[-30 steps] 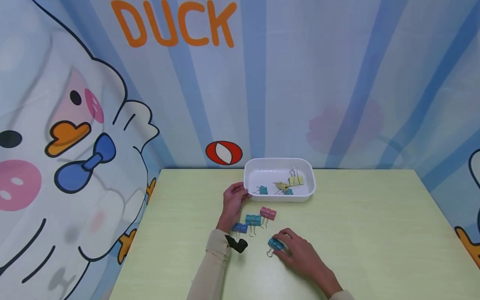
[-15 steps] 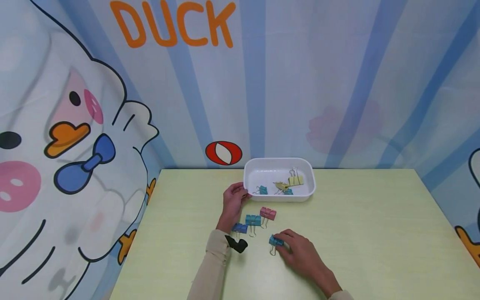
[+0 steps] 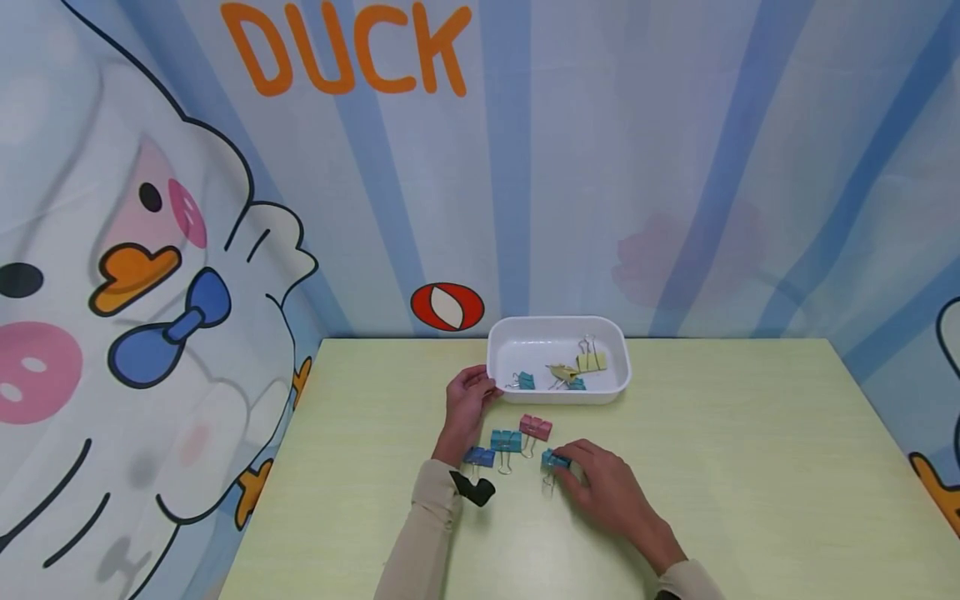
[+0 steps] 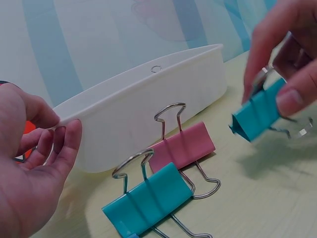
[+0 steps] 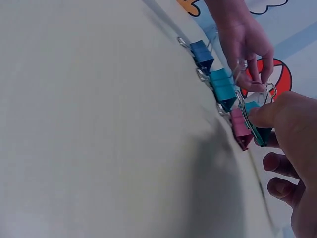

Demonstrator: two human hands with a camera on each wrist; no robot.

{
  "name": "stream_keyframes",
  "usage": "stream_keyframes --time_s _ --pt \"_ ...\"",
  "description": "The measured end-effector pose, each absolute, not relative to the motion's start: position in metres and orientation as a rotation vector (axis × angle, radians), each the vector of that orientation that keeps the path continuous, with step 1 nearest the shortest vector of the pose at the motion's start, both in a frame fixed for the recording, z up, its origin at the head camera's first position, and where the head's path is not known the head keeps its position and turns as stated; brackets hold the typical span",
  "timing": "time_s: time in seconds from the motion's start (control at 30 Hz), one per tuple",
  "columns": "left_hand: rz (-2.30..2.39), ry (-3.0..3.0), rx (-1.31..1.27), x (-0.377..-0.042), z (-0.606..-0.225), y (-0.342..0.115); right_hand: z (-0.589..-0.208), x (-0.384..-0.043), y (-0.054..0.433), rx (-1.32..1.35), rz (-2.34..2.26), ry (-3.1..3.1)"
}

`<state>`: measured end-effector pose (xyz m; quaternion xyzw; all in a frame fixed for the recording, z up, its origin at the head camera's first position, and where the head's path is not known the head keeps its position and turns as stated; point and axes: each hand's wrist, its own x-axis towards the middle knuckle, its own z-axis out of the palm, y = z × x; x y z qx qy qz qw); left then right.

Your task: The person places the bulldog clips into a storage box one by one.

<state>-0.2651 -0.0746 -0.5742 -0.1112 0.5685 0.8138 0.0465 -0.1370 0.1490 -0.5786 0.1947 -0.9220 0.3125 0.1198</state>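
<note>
My right hand (image 3: 611,492) pinches a teal binder clip (image 4: 259,110) by its body, its wire handles sticking out. A shadow lies on the table under this clip in the left wrist view. My left hand (image 3: 467,408) pinches the left front corner of a white plastic tray (image 4: 148,119) between thumb and fingers. Three binder clips stand in a slanting row before the tray: pink (image 3: 536,427), teal (image 3: 506,441) and blue (image 3: 480,457). The blue one sits close by the left wrist.
Inside the tray lie yellow clips (image 3: 592,362) and small teal clips (image 3: 527,381). The tray stands at the pale table's (image 3: 750,467) back edge, against a printed duck curtain (image 3: 570,167). A black strap end (image 3: 474,488) juts from the left sleeve.
My right hand has carried the held teal clip away from me and slightly right, closer to the pink clip. The left hand and tray stay put.
</note>
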Motion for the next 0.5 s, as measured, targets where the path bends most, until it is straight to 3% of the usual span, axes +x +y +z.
stream_keyframes --time_s 0.5 --pt "2.462 1.736 -0.344 -0.265 -0.573 -0.075 -0.533 -0.178 0.152 0.592 0.882 -2.614"
